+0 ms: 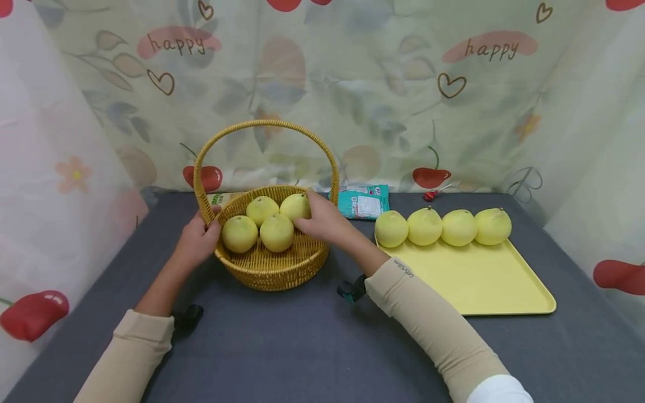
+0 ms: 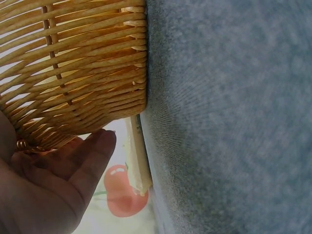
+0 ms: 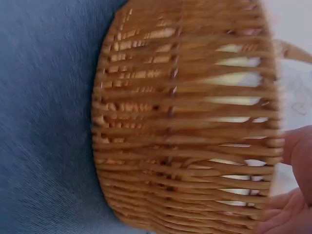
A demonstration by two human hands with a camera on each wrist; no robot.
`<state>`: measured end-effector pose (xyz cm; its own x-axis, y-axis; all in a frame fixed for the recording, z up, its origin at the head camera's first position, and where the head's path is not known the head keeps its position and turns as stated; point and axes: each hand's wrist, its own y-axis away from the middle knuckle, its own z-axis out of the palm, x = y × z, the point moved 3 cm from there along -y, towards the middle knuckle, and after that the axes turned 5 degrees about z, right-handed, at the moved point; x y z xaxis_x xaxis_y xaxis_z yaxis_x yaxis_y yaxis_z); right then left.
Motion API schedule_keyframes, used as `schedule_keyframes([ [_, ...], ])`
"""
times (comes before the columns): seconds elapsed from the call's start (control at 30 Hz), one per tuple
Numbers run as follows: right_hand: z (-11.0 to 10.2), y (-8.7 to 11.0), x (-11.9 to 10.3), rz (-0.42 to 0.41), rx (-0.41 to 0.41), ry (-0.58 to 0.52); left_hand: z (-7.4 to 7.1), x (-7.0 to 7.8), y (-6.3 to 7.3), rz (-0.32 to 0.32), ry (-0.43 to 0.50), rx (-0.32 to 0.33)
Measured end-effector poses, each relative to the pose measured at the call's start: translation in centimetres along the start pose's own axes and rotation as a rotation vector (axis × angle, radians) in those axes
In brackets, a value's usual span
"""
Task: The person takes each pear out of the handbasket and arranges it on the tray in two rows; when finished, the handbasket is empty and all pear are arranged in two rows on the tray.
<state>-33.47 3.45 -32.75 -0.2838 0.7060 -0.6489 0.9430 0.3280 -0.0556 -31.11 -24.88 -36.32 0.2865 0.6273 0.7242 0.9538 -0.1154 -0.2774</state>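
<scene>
Several round, pale yellow-green pears (image 1: pixel 277 233) lie in a woven wicker basket (image 1: pixel 274 280) with a tall arched handle (image 1: pixel 267 122). My left hand (image 1: pixel 198 240) grips the basket's left side at the handle's base, thumb over the rim. In the left wrist view its fingers (image 2: pixel 92 158) lie against the outside of the weave. Reaching over the right rim, my right hand (image 1: pixel 325 219) holds the back-right pear (image 1: pixel 294 207), thumb at its front and fingers at its far side. The basket wall (image 3: pixel 180 122) hides much of this grip in the right wrist view.
A yellow tray (image 1: pixel 484 280) lies to the right, with a row of pears (image 1: pixel 458 228) along its back edge. Behind the basket are a teal packet (image 1: pixel 364 201), a red lollipop (image 1: pixel 430 196) and a pale green pack (image 1: pixel 221 198). A printed curtain (image 1: pixel 322 84) encloses the dark tabletop (image 1: pixel 272 347).
</scene>
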Motion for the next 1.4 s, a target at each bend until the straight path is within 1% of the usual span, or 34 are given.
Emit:
schedule_keyframes([
  [0.07, 0.3, -0.7, -0.2, 0.029, 0.011, 0.030, 0.0, 0.0, 0.0, 0.002, -0.001, 0.001],
  [0.27, 1.0, -2.3, -0.1, 0.098, 0.039, 0.021, 0.1, -0.1, 0.0, 0.019, -0.016, 0.017],
  [0.37, 1.4, -3.0, 0.0, 0.114, 0.054, -0.026, 0.1, -0.1, 0.0, 0.025, -0.026, 0.027],
  [0.5, 1.8, -3.5, 0.2, 0.150, 0.073, -0.102, 0.2, 0.0, 0.0, 0.020, -0.013, 0.015],
  [0.6, 2.1, -3.7, 0.3, 0.170, 0.101, -0.124, 0.2, 0.1, 0.1, 0.017, -0.006, 0.009],
  [0.8, 2.4, -4.0, 0.1, 0.175, 0.168, -0.113, 0.1, 0.2, 0.0, 0.016, -0.006, 0.014],
  [0.97, 2.5, -4.1, 0.1, 0.169, 0.185, -0.100, 0.0, 0.0, 0.1, 0.012, -0.004, 0.004],
  [1.13, 2.6, -4.1, -0.1, 0.131, 0.182, -0.071, 0.0, -0.2, 0.1, 0.013, -0.010, 0.005],
  [1.4, 2.2, -3.9, -0.3, 0.064, 0.208, -0.049, 0.1, -0.1, 0.0, 0.019, -0.014, 0.006],
])
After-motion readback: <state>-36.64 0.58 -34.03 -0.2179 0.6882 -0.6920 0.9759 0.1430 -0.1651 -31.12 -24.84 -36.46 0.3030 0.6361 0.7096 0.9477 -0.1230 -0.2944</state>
